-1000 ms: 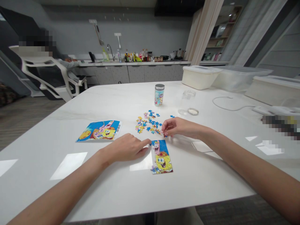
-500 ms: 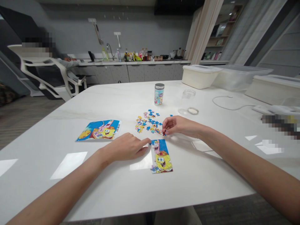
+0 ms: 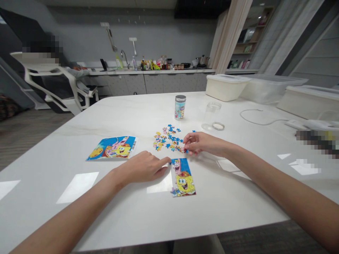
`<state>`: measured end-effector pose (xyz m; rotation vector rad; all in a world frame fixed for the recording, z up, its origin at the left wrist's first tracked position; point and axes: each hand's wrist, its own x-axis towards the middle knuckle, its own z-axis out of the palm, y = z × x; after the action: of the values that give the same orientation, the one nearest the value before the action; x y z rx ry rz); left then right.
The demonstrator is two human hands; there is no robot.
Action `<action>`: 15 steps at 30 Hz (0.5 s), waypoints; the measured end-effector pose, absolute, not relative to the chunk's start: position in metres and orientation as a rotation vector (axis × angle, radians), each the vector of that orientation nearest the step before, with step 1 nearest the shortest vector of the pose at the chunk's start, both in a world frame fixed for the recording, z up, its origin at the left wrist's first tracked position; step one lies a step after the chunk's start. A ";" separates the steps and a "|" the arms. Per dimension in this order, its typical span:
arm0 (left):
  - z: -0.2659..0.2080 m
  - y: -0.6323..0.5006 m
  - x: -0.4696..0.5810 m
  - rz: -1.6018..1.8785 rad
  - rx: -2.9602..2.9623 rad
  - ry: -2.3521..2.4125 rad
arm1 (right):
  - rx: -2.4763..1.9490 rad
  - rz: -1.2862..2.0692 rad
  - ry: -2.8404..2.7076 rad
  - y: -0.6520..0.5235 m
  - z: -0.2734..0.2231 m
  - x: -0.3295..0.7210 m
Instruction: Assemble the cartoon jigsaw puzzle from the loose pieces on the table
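A partly joined jigsaw puzzle [image 3: 184,178], with a yellow sponge character and a pink one above it, lies flat before me. My left hand [image 3: 148,167] rests on the table to its left; the stretched index finger touches the puzzle's upper left corner, thumb apart. Beyond the puzzle, my right hand [image 3: 200,143] is closed in a pinch on a small puzzle piece [image 3: 185,150], red and blue, mostly covered by the fingertips. The loose puzzle pieces [image 3: 169,137] lie in a heap just left of that hand. On the left is a picture sheet [image 3: 112,147] with the same characters.
A printed tin [image 3: 180,108] with a silver lid stands behind the pieces. To its right are a clear jar [image 3: 212,113] and a ring-shaped lid [image 3: 218,126]. Plastic boxes [image 3: 225,88] and a white cable [image 3: 261,121] occupy the right side. A person sits in a chair [image 3: 57,84] far left.
My right hand's fingers have shifted slightly around the puzzle piece, still by the heap. The left hand keeps its place at the puzzle's corner. The view has moved a little.
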<state>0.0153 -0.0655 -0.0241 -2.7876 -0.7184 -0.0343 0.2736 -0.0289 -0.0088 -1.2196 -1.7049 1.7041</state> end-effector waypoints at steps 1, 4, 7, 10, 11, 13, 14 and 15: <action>-0.024 -0.065 0.015 -0.026 -2.786 -0.721 | -1.229 1.705 -1.689 -0.029 -0.008 0.274; -0.024 -0.065 0.015 -0.012 -2.787 -0.733 | -1.199 1.706 -1.666 -0.031 -0.006 0.272; -0.024 -0.066 0.015 -0.011 -2.791 -0.735 | -1.166 1.726 -1.648 -0.032 -0.005 0.271; -0.024 -0.065 0.015 -0.018 -2.794 -0.730 | -1.160 1.719 -1.660 -0.030 -0.006 0.271; -0.024 -0.065 0.015 -0.014 -2.795 -0.731 | -1.163 1.705 -1.678 -0.029 -0.007 0.272; -0.024 -0.065 0.015 0.001 -2.793 -0.740 | -1.176 1.677 -1.721 -0.027 -0.009 0.274; -0.024 -0.065 0.015 0.010 -2.791 -0.747 | -1.182 1.666 -1.736 -0.026 -0.010 0.274; -0.024 -0.065 0.015 0.017 -2.789 -0.751 | -1.185 1.660 -1.740 -0.026 -0.011 0.275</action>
<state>0.0152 -0.0654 -0.0237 -2.7885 -0.7513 0.0172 0.2748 -0.0259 -0.0111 -1.1852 -1.7405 1.6604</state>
